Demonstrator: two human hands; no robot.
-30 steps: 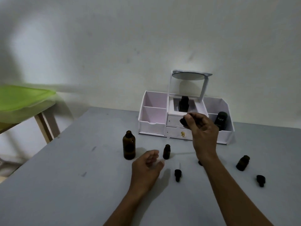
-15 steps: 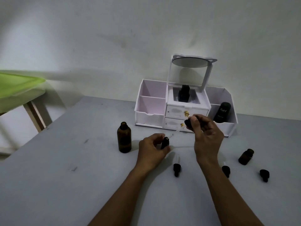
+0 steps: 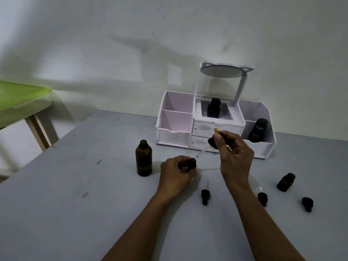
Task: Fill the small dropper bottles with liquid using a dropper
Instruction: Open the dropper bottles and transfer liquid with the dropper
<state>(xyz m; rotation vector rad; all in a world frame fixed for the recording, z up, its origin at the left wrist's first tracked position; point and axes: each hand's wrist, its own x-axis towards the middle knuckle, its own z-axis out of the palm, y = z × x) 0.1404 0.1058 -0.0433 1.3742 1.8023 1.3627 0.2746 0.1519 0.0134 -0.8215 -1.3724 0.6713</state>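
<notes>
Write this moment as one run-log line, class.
left hand: holds small bottle | right hand: pinches dropper bulb, tip near bottle mouth | large bottle: open, upright

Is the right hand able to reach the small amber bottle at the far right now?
Probably yes: only bare table lies between the right hand and the small amber bottle. However, its fingers pinch the dropper, so it must free them first.

Left hand [image 3: 176, 173] steadies small bottle [image 3: 192, 163]; right hand [image 3: 234, 157] pinches dropper [image 3: 211, 142].
</notes>
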